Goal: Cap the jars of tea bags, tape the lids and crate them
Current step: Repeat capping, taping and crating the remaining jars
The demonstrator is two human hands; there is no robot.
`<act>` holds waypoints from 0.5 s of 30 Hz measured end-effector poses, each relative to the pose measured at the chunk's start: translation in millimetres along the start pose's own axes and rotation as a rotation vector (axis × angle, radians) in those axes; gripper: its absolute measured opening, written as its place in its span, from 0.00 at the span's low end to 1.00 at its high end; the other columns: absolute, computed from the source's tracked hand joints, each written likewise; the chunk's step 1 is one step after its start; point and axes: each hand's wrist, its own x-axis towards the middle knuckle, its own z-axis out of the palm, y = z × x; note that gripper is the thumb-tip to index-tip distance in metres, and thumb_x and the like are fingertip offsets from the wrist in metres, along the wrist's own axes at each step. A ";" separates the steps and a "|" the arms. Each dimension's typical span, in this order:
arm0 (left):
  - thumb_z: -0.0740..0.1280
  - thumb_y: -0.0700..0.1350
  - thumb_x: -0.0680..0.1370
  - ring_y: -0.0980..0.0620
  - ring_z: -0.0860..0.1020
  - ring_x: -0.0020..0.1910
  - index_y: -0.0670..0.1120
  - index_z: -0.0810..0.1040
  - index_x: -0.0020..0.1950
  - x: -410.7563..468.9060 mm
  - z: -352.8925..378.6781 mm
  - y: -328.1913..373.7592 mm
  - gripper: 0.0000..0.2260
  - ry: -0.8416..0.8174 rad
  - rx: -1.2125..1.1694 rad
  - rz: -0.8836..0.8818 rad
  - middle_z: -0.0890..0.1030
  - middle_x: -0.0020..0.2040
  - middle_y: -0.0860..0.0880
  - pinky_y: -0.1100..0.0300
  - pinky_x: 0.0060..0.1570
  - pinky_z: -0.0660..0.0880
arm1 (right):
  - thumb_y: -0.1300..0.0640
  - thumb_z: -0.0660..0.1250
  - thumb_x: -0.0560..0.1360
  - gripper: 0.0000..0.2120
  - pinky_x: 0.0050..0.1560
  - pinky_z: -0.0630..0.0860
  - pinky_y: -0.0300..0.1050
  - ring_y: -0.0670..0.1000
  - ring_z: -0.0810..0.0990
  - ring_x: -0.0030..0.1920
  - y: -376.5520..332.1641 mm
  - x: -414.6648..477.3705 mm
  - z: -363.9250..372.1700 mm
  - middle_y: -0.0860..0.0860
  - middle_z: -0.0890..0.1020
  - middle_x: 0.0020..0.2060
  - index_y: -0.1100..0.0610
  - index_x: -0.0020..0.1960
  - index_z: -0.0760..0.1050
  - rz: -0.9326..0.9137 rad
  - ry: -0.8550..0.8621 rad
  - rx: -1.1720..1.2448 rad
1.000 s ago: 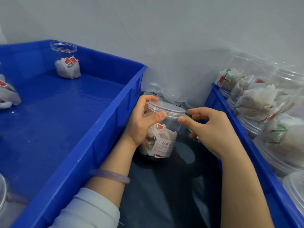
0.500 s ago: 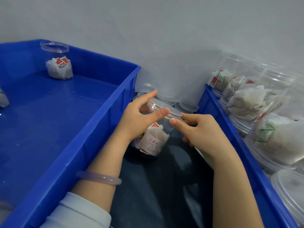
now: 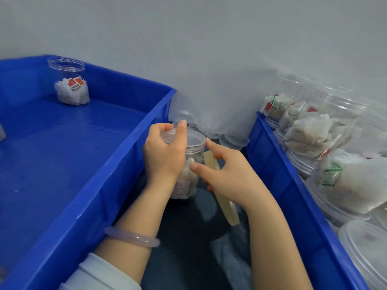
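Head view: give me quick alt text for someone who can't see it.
A left hand grips a capped clear jar of tea bags between two blue crates while the right hand pulls a strip of tape toward its lid. The left crate holds one open jar at its far end; the right crate is piled with jars.

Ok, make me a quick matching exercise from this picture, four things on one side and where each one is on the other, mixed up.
Things:
1. open jar
2. capped jar
3. bracelet
4. tape roll

Places:
A. under the right hand
B. far corner of the left crate
C. on the left wrist
D. between the two crates, held by the left hand

Pairs: 1-B, 2-D, 3-C, 4-A
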 end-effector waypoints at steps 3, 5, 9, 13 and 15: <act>0.60 0.61 0.69 0.55 0.76 0.48 0.51 0.75 0.47 1.4 -1.2 -0.9 0.17 -0.017 0.021 0.033 0.76 0.41 0.60 0.68 0.40 0.67 | 0.44 0.70 0.70 0.35 0.53 0.80 0.53 0.52 0.84 0.46 0.7 -3.1 -1.4 0.40 0.76 0.53 0.41 0.73 0.60 0.067 -0.113 0.120; 0.60 0.61 0.70 0.54 0.76 0.48 0.51 0.76 0.47 0.1 -1.3 -1.4 0.16 -0.031 0.045 0.056 0.77 0.41 0.59 0.62 0.43 0.69 | 0.49 0.70 0.73 0.26 0.40 0.82 0.45 0.49 0.84 0.36 2.7 -3.1 -1.3 0.38 0.79 0.44 0.42 0.69 0.67 0.066 -0.104 0.207; 0.60 0.59 0.71 0.51 0.78 0.49 0.50 0.76 0.46 2.0 -4.5 -1.2 0.15 -0.039 0.036 0.077 0.79 0.43 0.54 0.56 0.49 0.74 | 0.50 0.72 0.71 0.19 0.26 0.71 0.31 0.43 0.81 0.29 2.9 -3.7 -9.6 0.44 0.80 0.50 0.45 0.61 0.77 0.039 0.038 0.144; 0.59 0.61 0.70 0.52 0.77 0.47 0.50 0.77 0.45 4.9 -5.6 -0.1 0.17 -0.075 0.049 0.059 0.80 0.44 0.53 0.58 0.44 0.72 | 0.48 0.74 0.68 0.20 0.24 0.68 0.29 0.42 0.79 0.26 0.1 -6.1 -18.7 0.49 0.81 0.41 0.47 0.59 0.78 0.015 0.079 0.102; 0.59 0.61 0.70 0.53 0.77 0.46 0.50 0.77 0.44 7.1 -6.6 0.8 0.16 -0.094 0.053 0.044 0.80 0.43 0.53 0.62 0.41 0.70 | 0.47 0.74 0.68 0.18 0.23 0.68 0.28 0.41 0.77 0.22 -1.6 -6.8 -20.3 0.49 0.80 0.38 0.46 0.57 0.79 0.008 0.085 0.094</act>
